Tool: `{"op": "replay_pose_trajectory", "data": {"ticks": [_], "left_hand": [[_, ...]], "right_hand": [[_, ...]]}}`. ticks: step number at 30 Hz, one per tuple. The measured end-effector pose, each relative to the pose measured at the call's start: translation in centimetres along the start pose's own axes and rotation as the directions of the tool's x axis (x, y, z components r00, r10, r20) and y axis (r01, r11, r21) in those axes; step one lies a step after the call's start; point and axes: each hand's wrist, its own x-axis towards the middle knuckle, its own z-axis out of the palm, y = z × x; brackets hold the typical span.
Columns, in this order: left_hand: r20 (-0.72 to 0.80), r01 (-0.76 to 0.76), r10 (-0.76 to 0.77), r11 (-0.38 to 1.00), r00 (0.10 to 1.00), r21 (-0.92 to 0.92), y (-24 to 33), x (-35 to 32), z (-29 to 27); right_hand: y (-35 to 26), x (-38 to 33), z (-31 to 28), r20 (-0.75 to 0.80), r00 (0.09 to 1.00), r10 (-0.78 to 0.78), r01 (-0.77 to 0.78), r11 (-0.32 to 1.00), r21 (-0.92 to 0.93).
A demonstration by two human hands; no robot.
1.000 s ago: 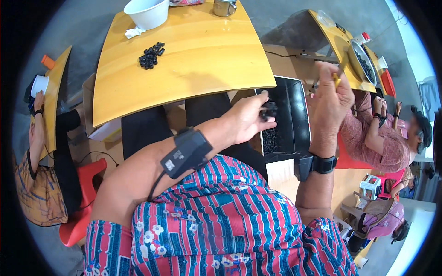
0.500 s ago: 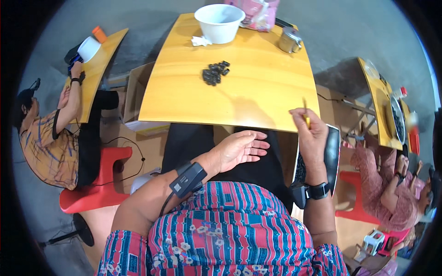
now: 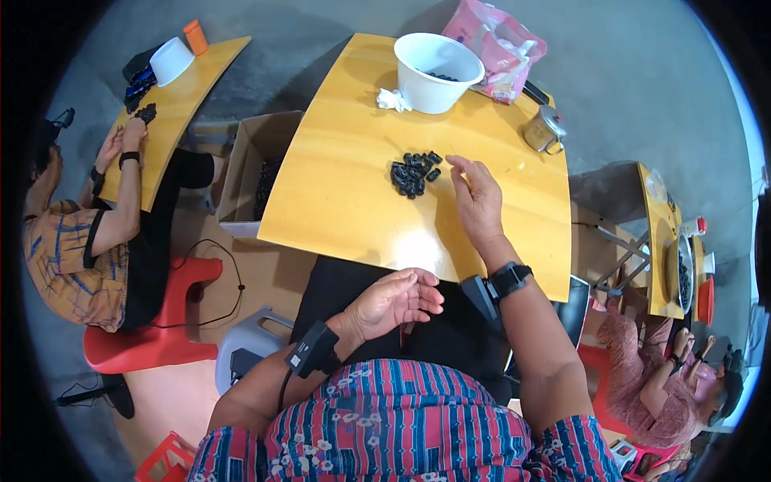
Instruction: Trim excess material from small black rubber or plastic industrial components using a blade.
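Note:
On the yellow table lies a small heap of black, short cylindrical parts [image 3: 414, 173]. Just right of the heap is my right hand [image 3: 479, 201], thumb and index finger stretched toward it, the other fingers curled in. Whatever these curled fingers hold is hidden; the small yellow-handled pointed tool seen earlier does not show. My left hand [image 3: 393, 305] hovers over my lap in front of the table edge, palm turned to the right. Its fingers are loosely bent and apart, with nothing visible in them.
On the table [image 3: 345, 185] stand a white tub [image 3: 434, 95] with black parts inside, crumpled white tissue [image 3: 393, 100], a pink bag [image 3: 499, 50] and a lidded metal cup [image 3: 544, 130]. A cardboard box [image 3: 249, 173] is left of it. People [image 3: 80, 249] sit at tables on both sides.
My right hand has moved from the table's front right edge, forward and left, to beside the black parts. The yellow-handled tool has gone from sight. The view has shifted; my left hand stays over my lap.

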Motion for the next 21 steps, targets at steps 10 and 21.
{"op": "replay_pose_trajectory", "data": {"ticks": [10, 21], "left_hand": [[-0.006, -0.014, 0.014, 0.999, 1.0, -0.032, 0.7, 0.3, 0.1], [-0.026, -0.042, 0.042, 0.999, 0.999, 0.006, 0.5, 0.4, 0.0]], "right_hand": [[0.9, 3.8, 1.4, 0.376, 0.926, 0.037, 0.067, 0.963, -0.261], [-1.1, -1.4, 0.3, 0.238, 0.97, 0.058, 0.001, 0.971, -0.24]]}}
